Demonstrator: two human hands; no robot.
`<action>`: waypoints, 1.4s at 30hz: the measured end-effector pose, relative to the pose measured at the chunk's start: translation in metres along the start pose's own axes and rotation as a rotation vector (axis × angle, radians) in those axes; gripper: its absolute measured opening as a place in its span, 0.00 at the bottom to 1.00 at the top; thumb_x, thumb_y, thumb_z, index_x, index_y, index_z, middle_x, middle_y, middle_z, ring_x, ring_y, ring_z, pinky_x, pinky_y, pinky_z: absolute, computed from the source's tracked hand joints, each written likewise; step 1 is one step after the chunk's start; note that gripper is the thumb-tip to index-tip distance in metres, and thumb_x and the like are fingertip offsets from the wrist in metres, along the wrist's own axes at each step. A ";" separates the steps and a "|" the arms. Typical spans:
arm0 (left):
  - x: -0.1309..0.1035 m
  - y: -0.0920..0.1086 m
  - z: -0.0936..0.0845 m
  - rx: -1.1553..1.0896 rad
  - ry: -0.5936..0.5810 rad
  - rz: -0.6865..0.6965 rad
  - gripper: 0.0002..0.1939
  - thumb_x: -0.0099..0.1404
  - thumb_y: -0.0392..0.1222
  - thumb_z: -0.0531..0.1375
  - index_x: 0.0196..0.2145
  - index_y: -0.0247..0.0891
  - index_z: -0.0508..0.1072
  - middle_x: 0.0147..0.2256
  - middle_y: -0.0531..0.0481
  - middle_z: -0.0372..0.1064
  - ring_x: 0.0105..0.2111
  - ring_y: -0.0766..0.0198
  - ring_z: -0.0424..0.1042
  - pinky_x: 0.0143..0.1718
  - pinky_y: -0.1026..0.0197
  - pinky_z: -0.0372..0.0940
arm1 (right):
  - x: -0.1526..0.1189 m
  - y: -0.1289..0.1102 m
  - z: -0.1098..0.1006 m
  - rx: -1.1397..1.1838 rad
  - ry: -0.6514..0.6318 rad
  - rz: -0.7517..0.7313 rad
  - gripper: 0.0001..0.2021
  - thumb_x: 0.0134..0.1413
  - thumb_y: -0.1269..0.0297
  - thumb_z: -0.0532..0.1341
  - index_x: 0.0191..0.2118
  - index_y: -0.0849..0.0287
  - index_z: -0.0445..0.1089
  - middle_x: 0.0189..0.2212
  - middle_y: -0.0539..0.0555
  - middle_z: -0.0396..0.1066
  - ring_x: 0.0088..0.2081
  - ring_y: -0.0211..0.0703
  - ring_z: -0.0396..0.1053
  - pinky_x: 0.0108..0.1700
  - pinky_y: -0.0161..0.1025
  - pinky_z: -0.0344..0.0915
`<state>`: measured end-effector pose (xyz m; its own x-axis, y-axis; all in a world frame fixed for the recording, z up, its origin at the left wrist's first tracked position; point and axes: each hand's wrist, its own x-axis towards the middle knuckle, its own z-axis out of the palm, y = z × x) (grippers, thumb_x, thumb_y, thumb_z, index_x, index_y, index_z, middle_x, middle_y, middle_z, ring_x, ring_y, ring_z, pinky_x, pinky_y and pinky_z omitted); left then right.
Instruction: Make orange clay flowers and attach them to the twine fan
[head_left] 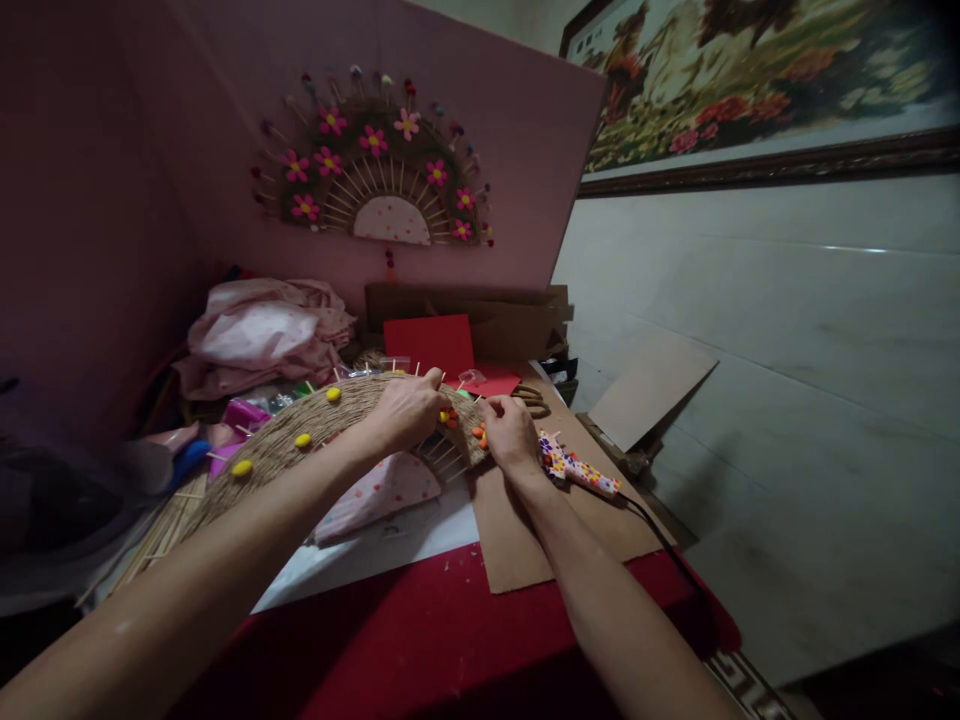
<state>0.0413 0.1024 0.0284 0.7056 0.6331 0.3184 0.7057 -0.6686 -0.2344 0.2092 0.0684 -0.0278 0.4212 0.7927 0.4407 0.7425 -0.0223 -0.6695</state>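
Observation:
A half-round fan craft (358, 398) wrapped in brown twine lies on the table, with sticks along its outer edge. Several yellow discs (302, 440) dot its left side, and orange petals (479, 434) show at its right end. Below the arch sits a dotted pinkish half-circle (382, 490) with thin sticks fanning out. My left hand (411, 408) is over the top of the arch, fingers curled down beside small orange and yellow pieces (448, 417). At the right end, my right hand (512, 432) is closed in a pinch; its fingertips hide what they hold.
A flower-patterned glue gun (577, 468) with a black cord lies right of my right hand on brown cardboard (514, 555). Behind are scissors (531, 400), red card (429, 343) and bundled pink cloth (262, 335). A finished flowered fan (375, 165) hangs on the pink panel.

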 end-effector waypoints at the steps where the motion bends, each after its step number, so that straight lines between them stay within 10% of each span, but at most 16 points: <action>1: -0.001 0.000 0.000 -0.003 0.006 -0.002 0.15 0.62 0.39 0.51 0.37 0.43 0.77 0.37 0.46 0.63 0.28 0.64 0.65 0.25 0.62 0.53 | 0.000 0.000 0.000 0.001 0.000 0.000 0.13 0.55 0.56 0.56 0.35 0.59 0.73 0.36 0.57 0.70 0.35 0.43 0.67 0.39 0.38 0.59; 20: -0.022 0.008 0.001 -0.048 0.088 0.007 0.18 0.65 0.38 0.50 0.45 0.52 0.75 0.37 0.47 0.63 0.29 0.64 0.64 0.22 0.62 0.49 | -0.001 -0.002 -0.001 -0.018 -0.014 0.022 0.13 0.55 0.56 0.57 0.36 0.58 0.73 0.37 0.57 0.70 0.37 0.44 0.67 0.40 0.38 0.59; 25: -0.027 0.005 0.001 -0.051 0.177 -0.193 0.18 0.63 0.36 0.49 0.45 0.47 0.75 0.38 0.47 0.66 0.29 0.63 0.66 0.23 0.62 0.51 | 0.000 -0.001 0.000 -0.018 -0.009 0.021 0.13 0.55 0.56 0.57 0.35 0.59 0.73 0.36 0.57 0.70 0.36 0.44 0.67 0.39 0.38 0.59; 42: -0.034 0.007 0.012 -0.032 0.085 -0.226 0.17 0.64 0.38 0.51 0.46 0.53 0.74 0.38 0.46 0.64 0.28 0.63 0.66 0.23 0.62 0.49 | -0.001 -0.002 -0.002 0.007 -0.012 0.018 0.13 0.55 0.56 0.57 0.34 0.59 0.73 0.36 0.57 0.70 0.36 0.44 0.67 0.38 0.38 0.59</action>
<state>0.0235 0.0811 0.0049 0.5207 0.7342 0.4356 0.8419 -0.5262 -0.1196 0.2084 0.0669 -0.0258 0.4283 0.7994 0.4213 0.7309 -0.0323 -0.6817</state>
